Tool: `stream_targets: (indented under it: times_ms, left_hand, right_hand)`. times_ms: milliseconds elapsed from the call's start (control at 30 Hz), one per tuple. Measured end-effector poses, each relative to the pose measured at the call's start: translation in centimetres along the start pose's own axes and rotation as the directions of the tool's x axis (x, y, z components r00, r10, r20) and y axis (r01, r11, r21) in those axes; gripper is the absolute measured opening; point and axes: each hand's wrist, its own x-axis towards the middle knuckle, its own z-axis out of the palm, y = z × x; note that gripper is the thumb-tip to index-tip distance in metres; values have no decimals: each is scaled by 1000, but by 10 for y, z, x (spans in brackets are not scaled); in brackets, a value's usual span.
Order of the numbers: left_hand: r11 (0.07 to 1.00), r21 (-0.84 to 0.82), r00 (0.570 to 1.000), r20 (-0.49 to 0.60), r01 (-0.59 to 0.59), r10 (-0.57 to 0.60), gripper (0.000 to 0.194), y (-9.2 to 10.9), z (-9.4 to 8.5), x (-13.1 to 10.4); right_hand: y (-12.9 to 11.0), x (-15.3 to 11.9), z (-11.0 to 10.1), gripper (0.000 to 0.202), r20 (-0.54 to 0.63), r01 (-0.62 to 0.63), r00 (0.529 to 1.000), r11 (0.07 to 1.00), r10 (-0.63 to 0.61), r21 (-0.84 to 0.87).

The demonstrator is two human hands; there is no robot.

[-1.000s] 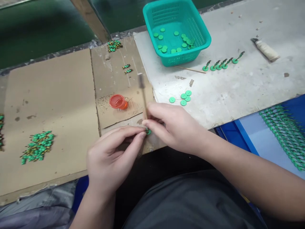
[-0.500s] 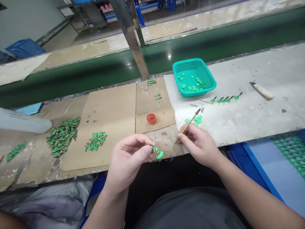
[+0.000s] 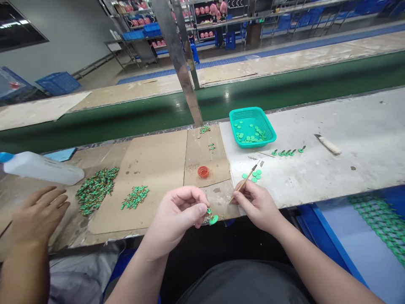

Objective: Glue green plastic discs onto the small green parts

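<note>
Between thumb and fingers, my left hand (image 3: 182, 219) pinches a small green figurine (image 3: 211, 214), a green round disc at its lower end. My right hand (image 3: 257, 204) is closed round a thin wooden-handled paintbrush (image 3: 245, 181), its dark tip pointing up and away. A small red cup (image 3: 203, 172) stands on cardboard beyond my hands. Loose green discs (image 3: 255, 176) lie just past my right hand. Farther right, several figurines on discs (image 3: 287, 152) stand in a row.
A teal basket (image 3: 268, 141) holds green discs. A knife (image 3: 328, 145) lies on the right. Piles of small green figurines (image 3: 98, 190) cover the left, beside a white bottle (image 3: 47, 169). Another person's hand (image 3: 39, 215) reaches in there. A metal post (image 3: 180, 63) rises behind.
The camera view has tilted up, so the bench sits lower in the picture. Another person's hand has come in at the left. Both my hands keep their grips.
</note>
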Motion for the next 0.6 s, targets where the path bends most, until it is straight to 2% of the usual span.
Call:
stream_targets:
  times_ms: [233, 333, 400, 500, 600]
  left_hand:
    - [994, 98, 999, -6, 50, -50, 34, 9, 11, 15]
    - [988, 153, 999, 19, 32, -35, 37, 11, 17, 23]
    - [982, 189, 999, 46, 0, -9, 37, 10, 26, 32]
    - [902, 401, 987, 81, -161, 140, 31, 5, 51, 56]
    - [743, 580, 942, 180, -334, 283, 26, -6, 94, 96]
  right_hand:
    - [-1, 3, 5, 17, -36, 45, 998, 997, -43, 69]
    - [-4, -8, 0, 17, -103, 59, 993, 995, -50, 85]
    - [-8, -23, -11, 16, -146, 64, 988, 996, -54, 66]
    - [-14, -49, -36, 13, -186, 66, 981, 998, -63, 10]
    - [-19, -69, -62, 13, -253, 35, 967, 999, -44, -39]
